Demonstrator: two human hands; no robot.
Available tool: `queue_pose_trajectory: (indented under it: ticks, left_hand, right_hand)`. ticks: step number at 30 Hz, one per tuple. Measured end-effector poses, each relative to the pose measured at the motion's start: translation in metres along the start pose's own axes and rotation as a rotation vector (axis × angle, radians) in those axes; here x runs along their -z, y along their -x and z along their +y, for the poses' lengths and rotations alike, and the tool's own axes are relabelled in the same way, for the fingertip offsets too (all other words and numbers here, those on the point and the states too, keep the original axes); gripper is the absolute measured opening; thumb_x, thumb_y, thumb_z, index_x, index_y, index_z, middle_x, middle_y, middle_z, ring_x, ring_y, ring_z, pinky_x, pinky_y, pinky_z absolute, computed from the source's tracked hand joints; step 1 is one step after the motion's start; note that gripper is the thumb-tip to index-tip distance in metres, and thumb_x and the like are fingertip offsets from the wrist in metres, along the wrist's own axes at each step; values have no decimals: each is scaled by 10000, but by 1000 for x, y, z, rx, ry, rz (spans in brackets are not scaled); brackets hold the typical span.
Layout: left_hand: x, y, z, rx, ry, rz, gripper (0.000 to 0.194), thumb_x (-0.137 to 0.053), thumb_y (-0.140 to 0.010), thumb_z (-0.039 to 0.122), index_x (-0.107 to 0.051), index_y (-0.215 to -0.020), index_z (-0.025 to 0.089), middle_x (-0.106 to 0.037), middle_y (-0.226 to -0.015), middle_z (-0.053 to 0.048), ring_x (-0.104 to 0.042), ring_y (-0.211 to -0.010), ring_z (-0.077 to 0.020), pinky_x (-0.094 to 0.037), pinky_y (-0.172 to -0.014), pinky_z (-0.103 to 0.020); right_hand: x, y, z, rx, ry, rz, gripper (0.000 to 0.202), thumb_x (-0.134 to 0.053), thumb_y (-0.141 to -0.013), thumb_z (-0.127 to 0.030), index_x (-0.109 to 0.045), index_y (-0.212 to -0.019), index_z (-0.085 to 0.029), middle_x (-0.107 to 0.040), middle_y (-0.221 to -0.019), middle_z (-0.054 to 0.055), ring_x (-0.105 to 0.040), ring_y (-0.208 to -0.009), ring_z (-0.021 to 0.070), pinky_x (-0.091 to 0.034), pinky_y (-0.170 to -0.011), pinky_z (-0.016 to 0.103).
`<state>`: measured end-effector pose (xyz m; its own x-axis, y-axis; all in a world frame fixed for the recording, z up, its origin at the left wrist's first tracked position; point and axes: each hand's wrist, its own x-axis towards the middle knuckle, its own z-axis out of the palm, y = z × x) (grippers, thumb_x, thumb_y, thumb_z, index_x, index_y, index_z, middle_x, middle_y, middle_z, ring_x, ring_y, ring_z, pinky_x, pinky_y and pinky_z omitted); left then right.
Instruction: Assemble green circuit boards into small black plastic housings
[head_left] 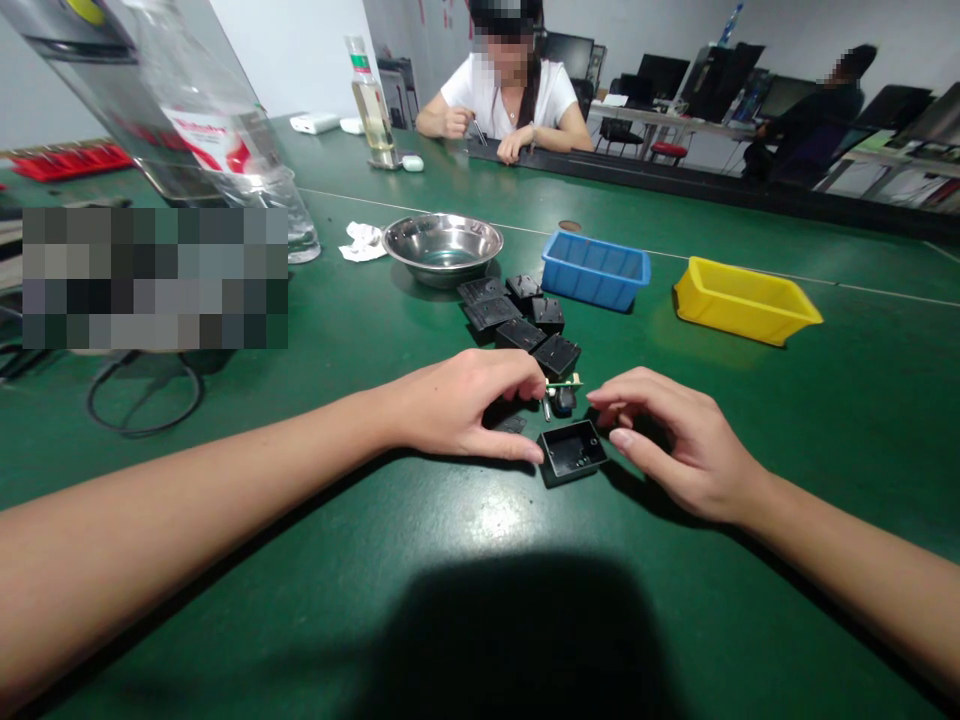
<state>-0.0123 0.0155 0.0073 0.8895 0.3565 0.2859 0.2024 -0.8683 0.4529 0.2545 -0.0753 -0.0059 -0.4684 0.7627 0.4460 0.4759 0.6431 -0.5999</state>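
A small open black plastic box (573, 452) lies on the green table, its hollow side up. My left hand (472, 400) is to its left, thumb stretched toward the box's left edge and fingers bent apart from the thumb. Just beyond the box is a small green circuit board (564, 385) with a dark component (565, 400) under it; my left index fingertip is at its left end, and I cannot tell whether they touch. A flat black piece (511, 424) shows partly beneath my left hand. My right hand (682, 440) hovers right of the box, thumb and fingers apart, holding nothing.
Several black box parts (525, 335) lie beyond my hands. Behind them stand a steel bowl (442, 265), a blue bin (595, 283) and a yellow bin (742, 318). Bottles (217, 150) and a black cable loop (142, 430) are at left. A person (510, 90) sits opposite.
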Motion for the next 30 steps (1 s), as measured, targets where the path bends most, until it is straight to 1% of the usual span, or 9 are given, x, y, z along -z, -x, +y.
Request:
queue_pose_trajectory:
  ticks: [4, 8, 12, 14, 16, 20, 24, 27, 30]
  left_hand:
    - [-3, 0, 6, -11, -62, 5, 564, -788, -774, 635, -610, -1044, 173, -685, -990, -61, -634, -877, -202, -460, -786, -288]
    - [-8, -1, 14, 13, -122, 21, 551, -790, -761, 640, -614, -998, 175, -685, -965, -58, -632, -875, -219, -458, -798, -316]
    - [-12, -2, 21, 29, -116, 23, 481, -776, -788, 589, -616, -994, 185, -686, -983, -59, -632, -909, -224, -462, -821, -325]
    - [-14, -2, 25, 52, -103, 20, 536, -780, -761, 640, -619, -998, 187, -685, -999, -64, -633, -932, -234, -468, -834, -337]
    - [-17, -1, 29, 97, -120, 22, 572, -777, -742, 672, -627, -1002, 185, -680, -1032, -73, -633, -954, -249, -476, -843, -355]
    - [-21, 0, 32, 122, -177, 25, 381, -735, -822, 474, -646, -1047, 181, -666, -1147, -87, -634, -1016, -256, -483, -892, -379]
    - [-17, -1, 25, 93, -148, 18, 275, -684, -841, 354, -644, -1042, 172, -680, -1088, -78, -641, -994, -234, -492, -885, -350]
    - [-11, -1, 16, 77, -90, 8, 259, -664, -831, 274, -638, -1069, 175, -692, -1040, -62, -648, -967, -211, -498, -878, -320]
    - [-7, 0, 11, 80, -46, 10, 270, -647, -843, 259, -639, -1101, 178, -703, -1044, -56, -655, -968, -199, -502, -874, -300]
  right_hand:
    - [0, -2, 0, -65, 120, -36, 361, -491, -1032, -254, -603, -1372, -204, -626, -1183, 112, -630, -1068, 211, -535, -945, 382]
    - [0, -4, -1, -45, 186, -140, 384, -443, -1044, -255, -607, -1390, -229, -547, -1403, 140, -547, -1323, 265, -475, -1106, 458]
    - [0, -4, -1, -19, 208, -167, 385, -459, -1036, -250, -585, -1400, -234, -513, -1480, 141, -510, -1387, 264, -442, -1154, 467]
    - [0, -4, 0, -23, 211, -145, 369, -474, -1026, -236, -603, -1372, -228, -544, -1429, 142, -542, -1347, 256, -469, -1125, 448]
    - [-1, -4, 0, -33, 213, -116, 348, -502, -1010, -225, -630, -1333, -218, -594, -1312, 137, -599, -1246, 246, -515, -1055, 422]
    - [-2, -4, 0, -56, 197, -42, 286, -571, -972, -197, -682, -1236, -193, -656, -1112, 105, -652, -1045, 215, -549, -913, 359]
    - [-2, -4, 0, -119, 163, 47, 186, -605, -958, -178, -729, -1096, -193, -715, -981, 67, -668, -870, 177, -534, -765, 308]
    - [-1, -4, 0, -179, 138, 111, 126, -629, -946, -195, -744, -997, -191, -732, -937, 59, -675, -820, 176, -519, -717, 304]
    - [-1, -4, 0, -216, 111, 159, 105, -637, -925, -191, -741, -934, -189, -729, -906, 55, -679, -812, 183, -513, -717, 311]
